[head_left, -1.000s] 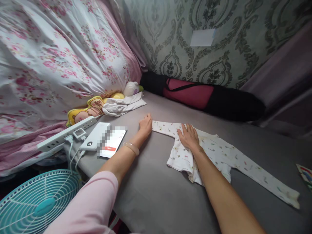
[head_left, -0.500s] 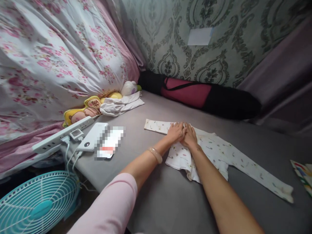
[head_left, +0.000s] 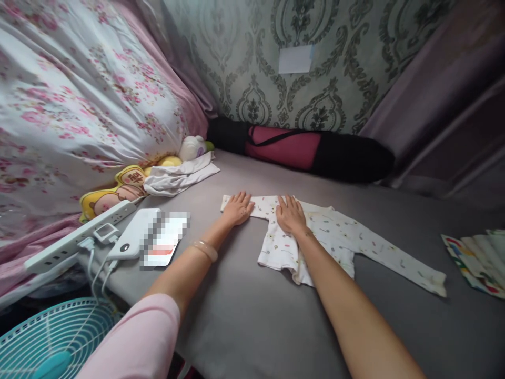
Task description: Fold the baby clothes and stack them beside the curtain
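A small white printed baby top (head_left: 331, 239) lies flat on the grey bed surface (head_left: 252, 316), sleeves spread to both sides. My left hand (head_left: 238, 208) rests palm down on its left sleeve, fingers spread. On the garment's chest, near the neck, my right hand (head_left: 290, 214) presses flat. Neither hand grips anything. The right sleeve stretches out toward the lower right.
A floral quilt (head_left: 79, 95) is piled at the left, with a plush toy (head_left: 114, 187) and folded white cloth (head_left: 179, 176) below it. A power strip (head_left: 74, 237), power bank (head_left: 132, 239) and phone (head_left: 163, 245) lie at the bed's left edge above a teal fan (head_left: 51, 342). A black-and-red bag (head_left: 307, 150) lies along the wall. Colourful folded cloth (head_left: 475, 258) sits at the right.
My left hand slid from the sleeve end in to meet my right hand, then back out along the left sleeve. The camera view shifted right.
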A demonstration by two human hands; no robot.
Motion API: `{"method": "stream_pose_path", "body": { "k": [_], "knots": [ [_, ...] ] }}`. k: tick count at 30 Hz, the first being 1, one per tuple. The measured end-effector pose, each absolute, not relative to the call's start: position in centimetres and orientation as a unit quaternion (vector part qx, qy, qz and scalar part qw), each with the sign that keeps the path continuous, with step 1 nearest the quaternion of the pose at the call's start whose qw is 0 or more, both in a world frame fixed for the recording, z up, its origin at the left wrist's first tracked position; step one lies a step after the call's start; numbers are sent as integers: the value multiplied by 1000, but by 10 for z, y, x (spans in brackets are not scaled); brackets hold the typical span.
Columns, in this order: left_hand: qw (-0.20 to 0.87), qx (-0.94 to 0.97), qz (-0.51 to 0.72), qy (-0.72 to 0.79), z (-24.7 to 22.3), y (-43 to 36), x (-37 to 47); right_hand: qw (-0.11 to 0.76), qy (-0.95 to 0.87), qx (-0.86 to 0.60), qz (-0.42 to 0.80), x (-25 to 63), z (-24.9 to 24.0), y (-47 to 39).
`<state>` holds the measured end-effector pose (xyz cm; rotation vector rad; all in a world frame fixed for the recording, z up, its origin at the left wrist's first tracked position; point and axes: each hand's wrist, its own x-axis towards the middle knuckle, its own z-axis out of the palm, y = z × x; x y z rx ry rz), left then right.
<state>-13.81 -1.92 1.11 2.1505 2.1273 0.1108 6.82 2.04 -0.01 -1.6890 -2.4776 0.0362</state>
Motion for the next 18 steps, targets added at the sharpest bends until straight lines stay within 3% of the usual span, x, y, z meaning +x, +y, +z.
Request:
{"method": "stream_pose_path", "body": {
  "k": [10, 14, 18],
  "knots": [
    [71, 664, 44, 743, 7, -23, -193, 93, -820, -562, 48, 68, 3, 16],
    [28, 649, 56, 758, 10, -24, -184, 89, -820, -546, 147, 75, 18, 20],
    [-29, 670, 109, 734, 26, -35, -152, 165, -796, -554, 180, 111, 36, 23]
  ]
}}
